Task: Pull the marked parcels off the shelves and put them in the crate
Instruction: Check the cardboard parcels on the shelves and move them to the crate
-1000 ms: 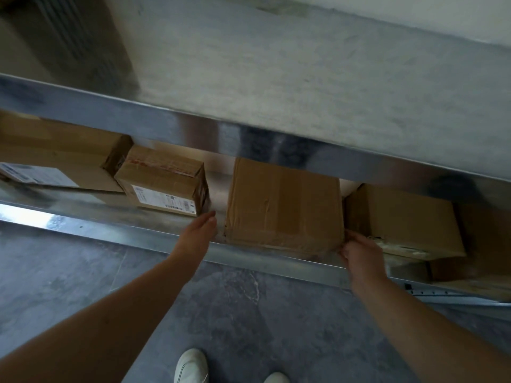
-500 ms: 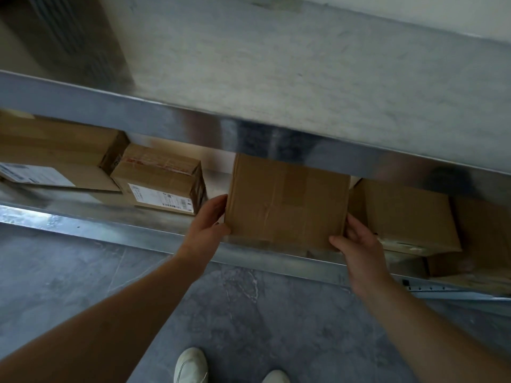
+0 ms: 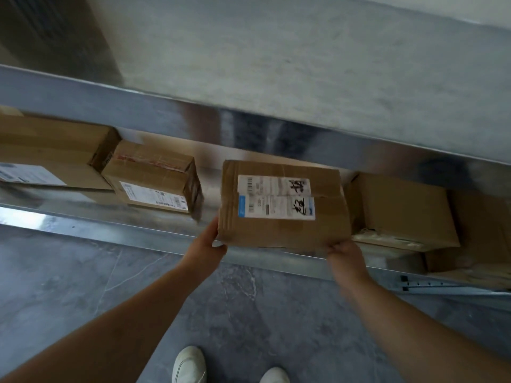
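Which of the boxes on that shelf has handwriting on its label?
The middle box, held between left hand and right hand: black handwritten marks cross its white label. The neighbours' labels show none.

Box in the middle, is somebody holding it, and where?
Yes. Both hands hold the labelled cardboard box at its near bottom corners: left hand on the left one, right hand on the right one.

The parcel (image 3: 282, 205) you hold by its near corners carries a white shipping label (image 3: 276, 197) with a barcode, a blue strip and two large handwritten black characters, blurred past reading. At its nine o'clock, a smaller box (image 3: 154, 178) bears a barcoded label; further left, another label (image 3: 30, 174). None of the print is legible.
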A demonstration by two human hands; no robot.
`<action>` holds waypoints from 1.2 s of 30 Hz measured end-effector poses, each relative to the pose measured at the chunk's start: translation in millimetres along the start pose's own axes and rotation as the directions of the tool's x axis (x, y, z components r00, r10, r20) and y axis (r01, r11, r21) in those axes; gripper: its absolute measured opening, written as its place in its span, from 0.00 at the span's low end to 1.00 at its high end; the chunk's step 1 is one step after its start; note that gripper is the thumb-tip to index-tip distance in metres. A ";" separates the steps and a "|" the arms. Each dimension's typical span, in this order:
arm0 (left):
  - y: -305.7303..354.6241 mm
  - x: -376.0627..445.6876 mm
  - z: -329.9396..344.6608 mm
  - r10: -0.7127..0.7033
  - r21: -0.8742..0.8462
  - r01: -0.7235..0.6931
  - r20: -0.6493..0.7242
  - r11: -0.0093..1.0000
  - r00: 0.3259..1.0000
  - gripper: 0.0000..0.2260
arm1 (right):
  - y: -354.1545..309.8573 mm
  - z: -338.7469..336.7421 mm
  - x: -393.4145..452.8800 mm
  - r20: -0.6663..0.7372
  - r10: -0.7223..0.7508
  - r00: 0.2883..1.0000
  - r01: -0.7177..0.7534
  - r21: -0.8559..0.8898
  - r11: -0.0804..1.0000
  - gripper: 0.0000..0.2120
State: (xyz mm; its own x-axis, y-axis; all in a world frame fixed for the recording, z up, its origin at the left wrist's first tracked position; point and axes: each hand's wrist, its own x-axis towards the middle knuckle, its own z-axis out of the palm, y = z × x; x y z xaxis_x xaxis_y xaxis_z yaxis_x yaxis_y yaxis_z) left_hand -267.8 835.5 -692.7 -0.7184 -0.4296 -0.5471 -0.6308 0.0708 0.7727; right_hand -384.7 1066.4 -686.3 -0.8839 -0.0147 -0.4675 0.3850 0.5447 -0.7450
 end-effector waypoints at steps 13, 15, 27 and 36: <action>54.5 8.2 -27.3 0.035 -0.467 -0.038 -0.015 0.883 0.999 0.14 | -42.7 -34.5 -11.4 0.174 0.049 0.984 -0.140 0.568 0.811 0.14; 55.7 8.0 -25.4 0.086 -0.450 -0.069 0.016 0.890 0.996 0.07 | -47.1 -32.3 -12.2 0.200 0.018 0.980 -0.126 0.541 0.831 0.21; 33.0 11.6 -34.0 0.044 -0.582 -0.093 -0.098 0.808 0.994 0.24 | -24.8 -22.2 -56.6 0.314 -0.178 0.933 0.137 0.149 0.979 0.57; 35.1 17.0 -21.9 -0.155 -0.593 0.089 -0.060 0.800 0.986 0.32 | -31.7 -22.4 -51.9 0.401 -0.225 0.888 0.147 0.216 0.965 0.59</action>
State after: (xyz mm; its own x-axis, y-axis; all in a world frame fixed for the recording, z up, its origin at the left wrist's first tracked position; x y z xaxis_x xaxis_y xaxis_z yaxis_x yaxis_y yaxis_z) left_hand -295.7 811.0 -667.8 -0.5931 -0.4886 -0.6399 -0.3948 -0.5161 0.7601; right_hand -356.9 1068.7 -627.8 -0.7649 -0.4719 -0.4385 0.2994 0.3423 -0.8906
